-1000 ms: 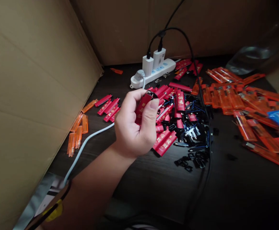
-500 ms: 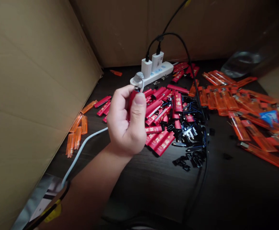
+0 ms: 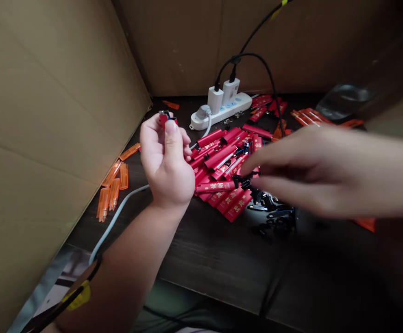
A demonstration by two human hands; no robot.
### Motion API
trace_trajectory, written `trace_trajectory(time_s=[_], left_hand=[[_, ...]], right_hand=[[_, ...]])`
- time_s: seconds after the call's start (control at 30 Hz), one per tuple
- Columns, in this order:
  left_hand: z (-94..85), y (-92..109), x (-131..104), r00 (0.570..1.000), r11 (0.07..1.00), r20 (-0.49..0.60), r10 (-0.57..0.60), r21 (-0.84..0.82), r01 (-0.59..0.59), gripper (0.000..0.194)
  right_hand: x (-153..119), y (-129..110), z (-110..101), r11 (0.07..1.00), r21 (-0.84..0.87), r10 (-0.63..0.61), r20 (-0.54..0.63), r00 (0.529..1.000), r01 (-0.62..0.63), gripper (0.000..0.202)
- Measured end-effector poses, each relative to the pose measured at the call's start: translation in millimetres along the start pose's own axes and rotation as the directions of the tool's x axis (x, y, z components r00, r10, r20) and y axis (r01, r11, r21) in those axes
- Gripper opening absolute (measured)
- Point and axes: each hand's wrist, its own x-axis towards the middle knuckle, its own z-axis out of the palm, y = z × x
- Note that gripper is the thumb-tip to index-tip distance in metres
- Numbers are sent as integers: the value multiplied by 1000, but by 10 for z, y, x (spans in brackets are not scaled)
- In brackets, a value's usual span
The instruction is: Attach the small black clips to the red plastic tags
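My left hand [image 3: 168, 162] is raised and closed around a red lighter [image 3: 165, 119]. The lighter's metal and black top sticks out above my thumb; the rest of it is hidden by the fingers. From the right comes my right hand [image 3: 302, 169], somewhat blurred, over the pile. Its forefinger and thumb are apart, their tips beside small black lighter parts [image 3: 246, 184]; no held item can be made out. Red lighters [image 3: 222, 157] with gold characters lie heaped between the hands. More black and metal parts [image 3: 274, 210] lie below the right hand, partly covered.
Behind the heap stands a white power strip [image 3: 238, 105] with two chargers and a black cable [image 3: 271, 76] arching above. Orange lighter bodies [image 3: 114, 194] lie at the left cardboard wall [image 3: 49, 115]. Other orange ones [image 3: 308, 116] and a clear plastic container [image 3: 342, 101] are at right.
My right hand has come into view from the right and reached the pile. My left hand has shifted left, still holding the red lighter, whose top now shows more.
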Motion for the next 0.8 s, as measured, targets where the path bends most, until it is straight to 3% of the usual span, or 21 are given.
trace_trajectory(time_s=[0.07,0.1,0.27,0.47,0.67,0.8], left_hand=[[-3,4,3,999,999,-6,-36,19,36,10],[-1,5,-3,999,998,0,-52,25,52,11],[21,25,-56,992,994,59,-109,-11,110,15],[20,119,-126,988,995,116,-104,8,103,14],[14,168,-212,986,998,167,-17,60,7,17],[4,171,-227,986,999,168,-16,54,7,19]], right_hand=[[62,-68,146,950,-215,-163,274,948,225,15],[82,-94,235,902,-302,-196,351,916,309,14],[114,-128,574,775,-508,-185,385,904,375,10],[155,-57,695,669,-614,-183,411,893,419,20],[175,-33,770,636,-631,-184,436,881,444,24],[161,-34,818,634,-615,-240,421,875,469,23]])
